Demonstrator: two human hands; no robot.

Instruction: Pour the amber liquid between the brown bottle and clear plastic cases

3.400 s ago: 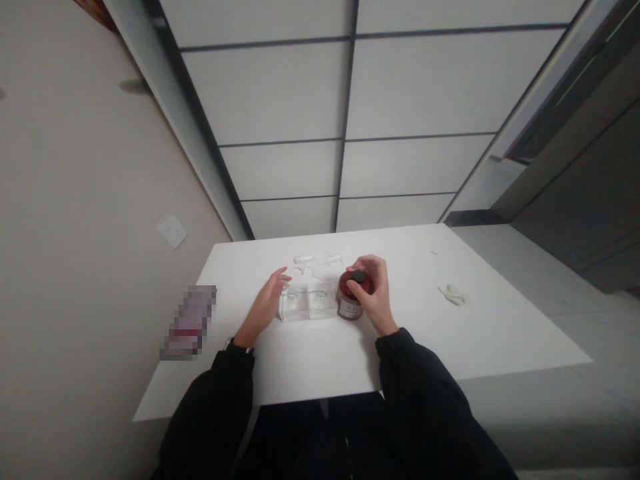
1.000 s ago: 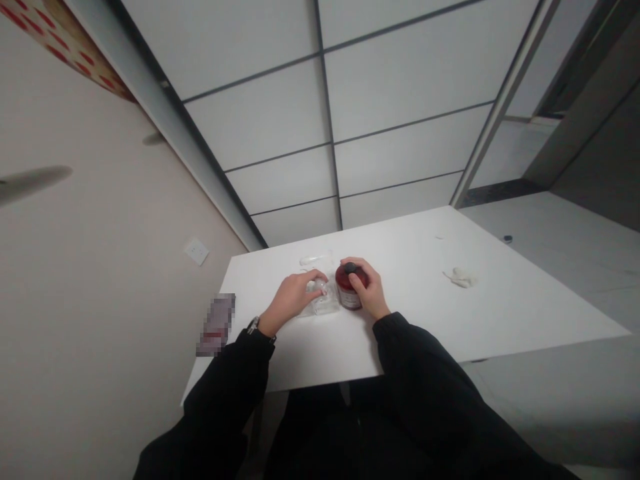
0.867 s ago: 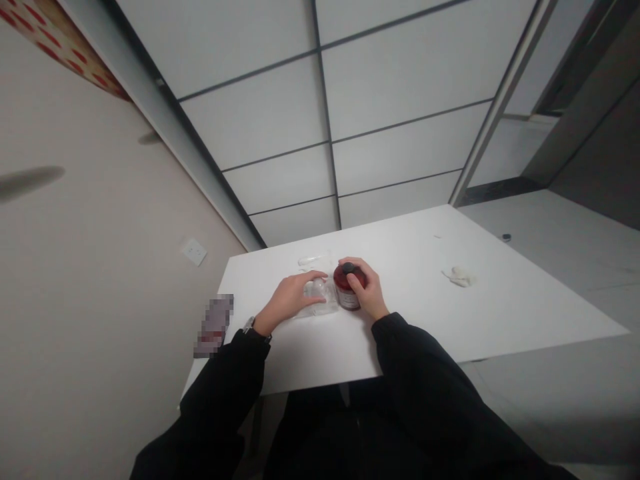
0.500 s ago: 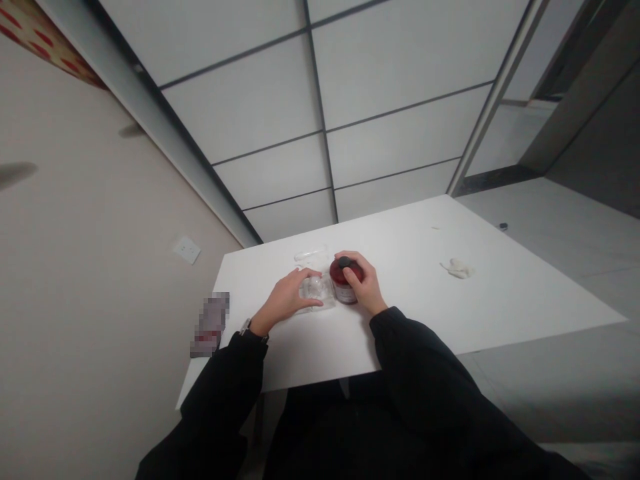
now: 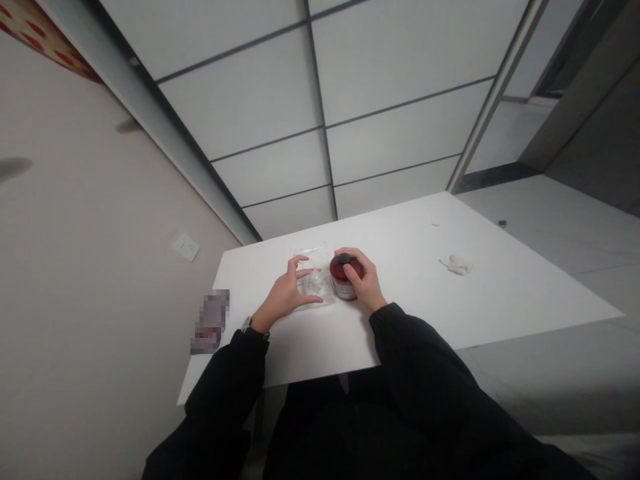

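My right hand [image 5: 367, 280] is wrapped round a dark red bottle [image 5: 343, 288] with a black cap and a pale label, standing on the white table. Just left of it lies a clear plastic package [image 5: 327, 299], its back part flat on the tabletop. My left hand [image 5: 289, 290] curves round the package, thumb on the near side and a finger on the far side, with the index finger raised. Between those fingertips shows a clear, rounded piece [image 5: 315, 285]; its exact kind is too faint to tell.
A crumpled whitish scrap [image 5: 457, 265] lies on the right part of the white table [image 5: 400, 233]. A blurred-out dark item [image 5: 211, 323] rests at the left edge, near the wall with a socket [image 5: 187, 247]. White panelled doors [image 5: 280, 143] stand behind the table.
My left index finger has lifted away from the finger below it. My right hand keeps its hold on the red bottle, and the view has shifted slightly.
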